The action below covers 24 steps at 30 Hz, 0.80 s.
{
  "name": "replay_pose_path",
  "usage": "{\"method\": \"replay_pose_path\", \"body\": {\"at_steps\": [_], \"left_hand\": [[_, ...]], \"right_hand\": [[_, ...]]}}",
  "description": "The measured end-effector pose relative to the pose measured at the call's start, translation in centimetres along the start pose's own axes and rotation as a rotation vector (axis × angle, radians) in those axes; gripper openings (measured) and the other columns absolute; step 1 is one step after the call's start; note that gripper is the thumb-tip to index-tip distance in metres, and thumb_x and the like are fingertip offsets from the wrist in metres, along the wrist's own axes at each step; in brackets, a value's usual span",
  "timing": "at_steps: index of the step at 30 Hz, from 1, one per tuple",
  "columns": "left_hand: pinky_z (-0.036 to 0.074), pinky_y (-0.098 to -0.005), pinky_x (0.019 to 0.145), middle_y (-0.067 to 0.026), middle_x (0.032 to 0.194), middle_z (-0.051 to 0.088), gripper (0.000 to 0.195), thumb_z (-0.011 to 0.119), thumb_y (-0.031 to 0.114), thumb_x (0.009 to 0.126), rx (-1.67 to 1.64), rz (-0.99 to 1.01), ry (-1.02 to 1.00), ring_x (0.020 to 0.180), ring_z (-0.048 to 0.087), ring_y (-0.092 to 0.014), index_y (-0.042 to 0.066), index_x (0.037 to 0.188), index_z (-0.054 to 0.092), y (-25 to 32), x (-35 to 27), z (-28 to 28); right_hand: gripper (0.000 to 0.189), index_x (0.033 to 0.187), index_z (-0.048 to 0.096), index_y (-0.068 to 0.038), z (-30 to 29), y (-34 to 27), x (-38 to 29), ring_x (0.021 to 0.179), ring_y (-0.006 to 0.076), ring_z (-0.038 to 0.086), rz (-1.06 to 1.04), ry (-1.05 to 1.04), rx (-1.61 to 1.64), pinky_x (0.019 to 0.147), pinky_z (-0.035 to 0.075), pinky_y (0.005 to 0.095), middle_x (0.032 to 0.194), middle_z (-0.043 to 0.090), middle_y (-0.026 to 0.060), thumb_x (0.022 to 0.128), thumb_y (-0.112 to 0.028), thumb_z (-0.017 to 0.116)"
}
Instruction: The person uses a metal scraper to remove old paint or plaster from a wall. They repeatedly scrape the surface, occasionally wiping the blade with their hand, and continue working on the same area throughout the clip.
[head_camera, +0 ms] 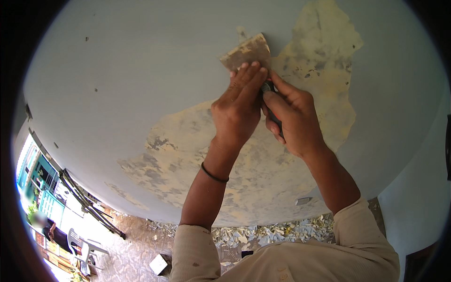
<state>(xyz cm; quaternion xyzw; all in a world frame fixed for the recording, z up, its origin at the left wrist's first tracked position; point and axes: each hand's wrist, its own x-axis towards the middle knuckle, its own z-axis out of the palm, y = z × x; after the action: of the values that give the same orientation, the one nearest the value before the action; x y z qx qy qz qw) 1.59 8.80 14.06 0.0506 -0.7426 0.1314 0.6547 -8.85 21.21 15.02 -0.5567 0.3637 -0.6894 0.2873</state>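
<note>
My right hand (292, 112) is wrapped around the dark handle of a wide putty knife (252, 51). Its blade, smeared with filler or old paint, lies against the grey painted wall (169, 63), near the upper edge of a bare patch. My left hand (239, 105) presses flat on the back of the blade with its fingers extended, a dark band around the wrist. Below and right of the blade spreads the stripped patch (317, 81), yellowish and mottled, with ragged paint edges.
Paint flakes (267, 234) litter the tiled floor along the wall's foot. A wall box (303, 201) sits low on the wall. Dark metal poles (88, 204) lean at left, near a white plastic chair (82, 246) and a seated person (56, 232). A white-topped block (158, 264) stands on the floor.
</note>
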Motion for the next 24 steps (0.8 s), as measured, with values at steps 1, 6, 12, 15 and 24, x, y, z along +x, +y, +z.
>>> {"method": "replay_pose_path", "body": {"at_steps": [1,6,12,15,24], "left_hand": [[0.058,-0.0472,0.113,-0.0140,0.132,0.077,0.040,0.076,-0.008,0.089,-0.020,-0.025,-0.016,0.130,0.070,-0.033,0.008,0.126,0.080,0.7,-0.7,-0.3],[0.057,-0.0478,0.114,-0.0132,0.135,0.076,0.041,0.076,-0.008,0.089,0.031,-0.007,-0.052,0.133,0.068,-0.032,0.008,0.127,0.080,0.5,-4.6,-0.1],[0.057,-0.0473,0.114,-0.0143,0.134,0.076,0.043,0.076,-0.010,0.087,-0.042,-0.062,0.009,0.133,0.068,-0.032,0.008,0.126,0.080,-0.4,-0.8,-0.5],[0.059,-0.0452,0.112,-0.0144,0.133,0.076,0.043,0.076,-0.011,0.087,-0.014,-0.075,-0.012,0.131,0.069,-0.032,0.008,0.125,0.081,1.0,-3.7,-0.6],[0.063,-0.0427,0.104,-0.0159,0.130,0.078,0.042,0.081,-0.005,0.087,0.105,-0.094,0.138,0.126,0.073,-0.031,0.007,0.126,0.079,1.5,-1.3,0.7]], "right_hand": [[0.049,0.160,0.051,-0.001,0.2,0.5,-0.9,0.053,0.0034,0.048,0.000,0.024,-0.025,0.043,0.039,0.0214,0.076,0.055,-0.0011,0.111,-0.011,0.052],[0.051,0.162,0.049,-0.003,0.2,3.4,-2.0,0.051,0.0039,0.049,0.048,0.028,-0.015,0.039,0.038,0.0224,0.077,0.056,-0.0012,0.111,-0.011,0.052],[0.052,0.163,0.048,-0.004,1.0,0.3,0.0,0.051,0.0036,0.049,-0.024,0.001,-0.093,0.038,0.037,0.0223,0.079,0.057,-0.0007,0.111,-0.010,0.051],[0.050,0.160,0.050,0.000,0.7,2.0,-2.6,0.054,0.0034,0.051,0.044,0.030,-0.151,0.044,0.041,0.0219,0.077,0.057,-0.0009,0.110,-0.010,0.052],[0.051,0.158,0.052,0.002,-1.3,-2.3,0.3,0.052,0.0051,0.052,0.123,-0.109,-0.086,0.041,0.038,0.0221,0.081,0.060,0.0019,0.108,-0.010,0.055]]}}
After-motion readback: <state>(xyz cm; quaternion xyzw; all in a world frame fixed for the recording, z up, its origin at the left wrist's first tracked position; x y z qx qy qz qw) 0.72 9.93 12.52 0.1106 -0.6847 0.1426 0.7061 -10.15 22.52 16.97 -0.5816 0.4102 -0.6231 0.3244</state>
